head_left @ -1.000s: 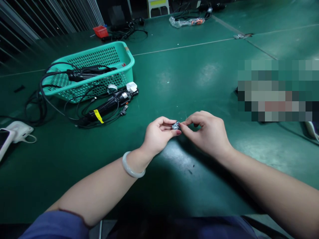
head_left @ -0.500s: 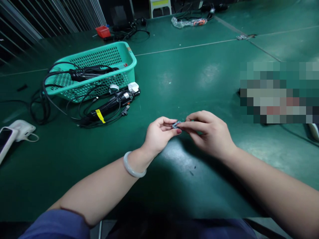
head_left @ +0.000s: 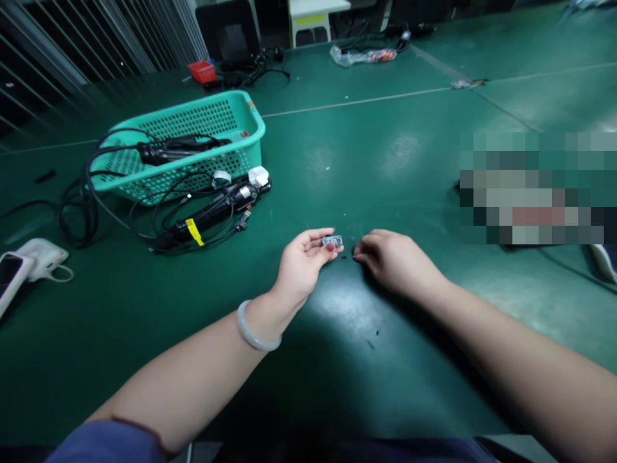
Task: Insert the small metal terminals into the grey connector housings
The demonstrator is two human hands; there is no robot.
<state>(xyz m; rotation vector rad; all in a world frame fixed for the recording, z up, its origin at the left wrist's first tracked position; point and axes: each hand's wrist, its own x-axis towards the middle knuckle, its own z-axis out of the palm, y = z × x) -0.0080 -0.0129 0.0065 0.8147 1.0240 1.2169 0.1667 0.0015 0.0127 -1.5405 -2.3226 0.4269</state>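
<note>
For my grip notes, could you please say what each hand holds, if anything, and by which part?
Left hand: a small silvery piece, thumb over its near edge. Right hand: cannot be told.

Left hand [head_left: 297, 265] pinched, right hand [head_left: 398, 258] just beside, fingers curled; forearms [head_left: 186, 366] angled inward.

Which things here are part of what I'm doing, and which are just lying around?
Seemingly in use:
small silvery piece, pinched in the left hand
right hand, close beside it

Apparently lying about:
green basket
black corded device, yellow tag
red container
</note>
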